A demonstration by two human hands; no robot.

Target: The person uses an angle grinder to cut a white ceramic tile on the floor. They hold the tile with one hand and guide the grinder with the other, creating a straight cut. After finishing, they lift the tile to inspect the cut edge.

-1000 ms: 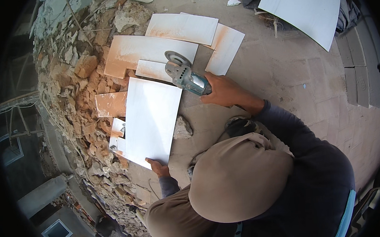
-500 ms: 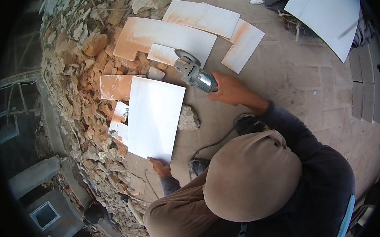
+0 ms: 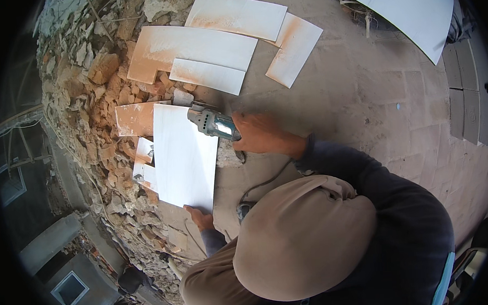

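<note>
My right hand (image 3: 260, 132) is wrapped around the body of a green-and-grey angle grinder (image 3: 214, 124). The grinder's head hangs over the far right corner of a large white tile (image 3: 182, 161), its thin disc seen nearly edge-on; whether the disc touches the tile I cannot tell. At the tile's near edge, my left hand (image 3: 199, 216) grips it, thumb on top and the other fingers hidden below. Beside the tile's right edge, partly behind my right hand, lies a grey stone lump (image 3: 228, 154).
Broken brick and rubble (image 3: 102, 132) spread along the left. A reddish tile offcut (image 3: 137, 119) and small cut pieces (image 3: 143, 163) adjoin the tile. Beyond lie several cut tiles (image 3: 205, 49). Another large white tile (image 3: 407, 11) leans at far right. A black cord (image 3: 265, 183) runs near my knee.
My right hand has brought the grinder left and nearer, from beside the cut tiles to over the large tile's far right corner. My left hand keeps its hold on the near edge.
</note>
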